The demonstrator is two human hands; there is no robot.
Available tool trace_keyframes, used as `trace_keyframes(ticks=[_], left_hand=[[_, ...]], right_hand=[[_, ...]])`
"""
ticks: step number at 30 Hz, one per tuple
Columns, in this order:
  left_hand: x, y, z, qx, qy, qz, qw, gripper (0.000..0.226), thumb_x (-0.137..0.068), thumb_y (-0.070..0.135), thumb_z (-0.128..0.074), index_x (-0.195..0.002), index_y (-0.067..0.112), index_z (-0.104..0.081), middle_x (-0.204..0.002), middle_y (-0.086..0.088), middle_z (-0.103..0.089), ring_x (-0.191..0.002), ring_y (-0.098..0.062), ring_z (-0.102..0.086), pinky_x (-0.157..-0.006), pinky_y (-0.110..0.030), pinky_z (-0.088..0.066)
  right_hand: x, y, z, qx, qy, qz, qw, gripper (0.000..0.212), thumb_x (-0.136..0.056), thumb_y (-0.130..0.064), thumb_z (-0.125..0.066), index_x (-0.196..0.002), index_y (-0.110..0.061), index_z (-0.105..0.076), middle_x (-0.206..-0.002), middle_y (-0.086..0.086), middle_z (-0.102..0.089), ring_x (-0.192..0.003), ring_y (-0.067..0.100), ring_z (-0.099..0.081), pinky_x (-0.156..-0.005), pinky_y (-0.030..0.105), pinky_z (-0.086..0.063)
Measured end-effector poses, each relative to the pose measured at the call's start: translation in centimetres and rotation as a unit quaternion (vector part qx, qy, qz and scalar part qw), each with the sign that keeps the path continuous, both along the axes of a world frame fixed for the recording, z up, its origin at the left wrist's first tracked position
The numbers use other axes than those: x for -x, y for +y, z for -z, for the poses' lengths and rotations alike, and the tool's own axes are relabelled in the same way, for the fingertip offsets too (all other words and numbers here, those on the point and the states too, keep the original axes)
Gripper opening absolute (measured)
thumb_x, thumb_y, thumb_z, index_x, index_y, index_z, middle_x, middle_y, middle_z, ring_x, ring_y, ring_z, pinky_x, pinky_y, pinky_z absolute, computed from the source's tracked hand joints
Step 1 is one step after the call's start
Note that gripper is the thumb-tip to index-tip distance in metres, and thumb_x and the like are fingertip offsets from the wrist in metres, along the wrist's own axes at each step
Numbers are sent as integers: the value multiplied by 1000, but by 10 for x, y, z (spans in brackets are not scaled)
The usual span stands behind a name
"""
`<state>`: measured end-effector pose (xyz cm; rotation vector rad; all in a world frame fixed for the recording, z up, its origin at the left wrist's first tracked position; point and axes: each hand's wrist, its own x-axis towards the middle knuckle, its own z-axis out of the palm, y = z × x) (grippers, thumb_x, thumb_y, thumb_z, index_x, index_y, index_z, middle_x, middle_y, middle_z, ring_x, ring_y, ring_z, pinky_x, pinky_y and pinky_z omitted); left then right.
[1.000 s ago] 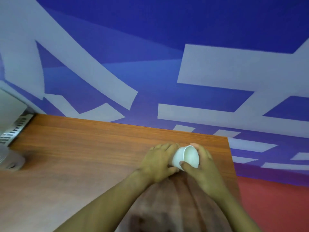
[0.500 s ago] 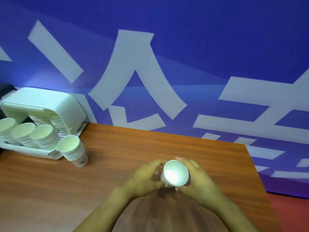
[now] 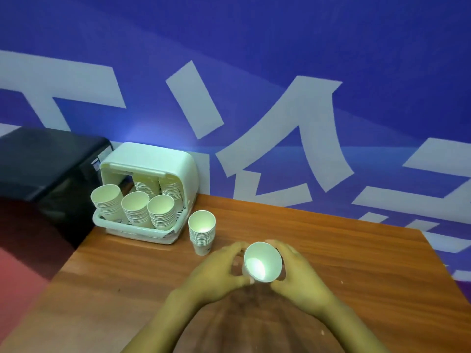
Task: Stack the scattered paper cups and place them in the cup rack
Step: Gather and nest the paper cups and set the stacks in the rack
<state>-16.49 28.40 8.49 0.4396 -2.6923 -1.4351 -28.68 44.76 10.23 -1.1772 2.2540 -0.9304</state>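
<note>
I hold a white paper cup point(image 3: 262, 262) upright between both hands, just above the wooden table point(image 3: 356, 250). My left hand point(image 3: 219, 273) grips its left side and my right hand point(image 3: 298, 276) its right side. A stack of white cups point(image 3: 202, 231) stands on the table a little to the left of my hands. The white plastic cup rack point(image 3: 150, 174) sits at the table's far left corner, its lid raised. Three cup stacks point(image 3: 135, 210) stand in its front row and more stacks behind them.
A black box point(image 3: 46, 169) stands left of the rack, beyond the table's edge. A blue wall with large white shapes runs along the table's far side. Red floor shows at the lower left.
The view has swung left, bringing the rack and the free-standing cup stack fully into sight. The cup has turned mouth-up between my hands, which keep hold of it.
</note>
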Motion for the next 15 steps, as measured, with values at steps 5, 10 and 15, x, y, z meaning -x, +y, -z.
trace_keyframes(ticks=[5, 10, 15], left_hand=[[-8, -11, 0, 34, -5, -10, 999, 60, -70, 43, -72, -126, 41, -49, -119, 23, -55, -104, 4, -53, -91, -28, -48], [-16, -29, -10, 41, -7, -36, 998, 60, -68, 39, -65, -125, 42, -45, -121, 28, -55, -108, 6, -53, -91, -29, -49], [-35, -59, -13, 38, -22, -48, 998, 60, -70, 32, -70, -124, 40, -46, -116, 28, -56, -101, 9, -53, -89, -22, -47]], right_hand=[[-5, -14, 5, 10, -30, -9, 999, 64, -66, -18, -73, -121, -38, -47, -121, -22, -53, -113, -4, -48, -89, 12, -40], [-6, -39, 17, 21, -60, -29, 998, 66, -64, -27, -74, -120, -44, -44, -120, -24, -54, -114, 1, -50, -92, 27, -47], [-22, -71, 15, 27, -61, -49, 997, 64, -67, -23, -74, -121, -43, -44, -119, -28, -52, -114, -4, -47, -94, 23, -44]])
